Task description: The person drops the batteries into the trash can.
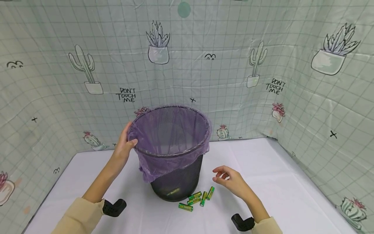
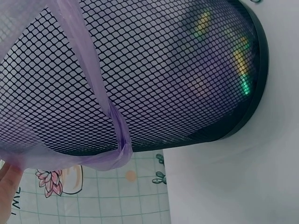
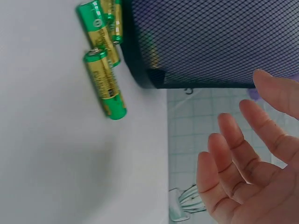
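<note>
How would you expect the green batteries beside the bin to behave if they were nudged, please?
The batteries are smooth cylinders lying on their sides on the flat white table, so they would probably roll sideways. They look rigid and small, likely easy to pinch with the open right hand.

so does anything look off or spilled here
Green batteries lie loose on the white table by the mesh bin's base instead of inside. The purple liner hangs unevenly, lower on one side.

open hand (image 3: 247, 172) beside batteries (image 3: 103, 70), bin (image 3: 215, 42)
</note>
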### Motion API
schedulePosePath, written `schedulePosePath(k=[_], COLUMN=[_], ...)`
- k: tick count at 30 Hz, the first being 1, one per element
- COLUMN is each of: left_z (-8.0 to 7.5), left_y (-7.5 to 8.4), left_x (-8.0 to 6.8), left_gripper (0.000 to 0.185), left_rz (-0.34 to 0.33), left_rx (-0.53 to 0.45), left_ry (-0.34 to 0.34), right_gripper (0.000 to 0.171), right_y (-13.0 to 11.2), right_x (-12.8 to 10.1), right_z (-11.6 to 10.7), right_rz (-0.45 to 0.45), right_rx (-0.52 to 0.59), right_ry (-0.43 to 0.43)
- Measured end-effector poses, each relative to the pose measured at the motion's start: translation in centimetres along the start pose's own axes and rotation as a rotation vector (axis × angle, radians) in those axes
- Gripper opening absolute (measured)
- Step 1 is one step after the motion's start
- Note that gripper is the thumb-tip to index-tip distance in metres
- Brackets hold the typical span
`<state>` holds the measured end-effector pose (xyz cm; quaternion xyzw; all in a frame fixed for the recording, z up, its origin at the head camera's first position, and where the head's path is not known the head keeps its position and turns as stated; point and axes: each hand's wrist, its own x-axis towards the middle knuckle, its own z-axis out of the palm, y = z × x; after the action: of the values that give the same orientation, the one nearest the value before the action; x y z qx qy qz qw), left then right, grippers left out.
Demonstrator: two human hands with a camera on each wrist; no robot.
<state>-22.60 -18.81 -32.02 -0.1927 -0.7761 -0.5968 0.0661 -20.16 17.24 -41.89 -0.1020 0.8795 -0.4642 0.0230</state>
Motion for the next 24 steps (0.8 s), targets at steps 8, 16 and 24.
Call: schedulePosePath(k=[8,16,24], left_z=[0.0,-0.1,-0.1], left_y=[-0.1,-0.2,0.0], left_x=[-0.1,-0.1,0.0], left_gripper=[0.074,0.074,0.074], left_rz=[-0.006,-0.013,-0.009], left_rx=[0.02,0.018,0.005], left_ry=[0.0,0.002,0.001], right_gripper=[0.035,0.038,0.04], right_y=[1.9,3.7,4.1], right_x=[0.2,0.3,0.2], right_z=[0.6,1.3,1.7], right_rz=[-0.003,-0.046,0.08], right_rx=[0.016,0.045,0.089], right_ry=[-0.069,-0.182,-0.203])
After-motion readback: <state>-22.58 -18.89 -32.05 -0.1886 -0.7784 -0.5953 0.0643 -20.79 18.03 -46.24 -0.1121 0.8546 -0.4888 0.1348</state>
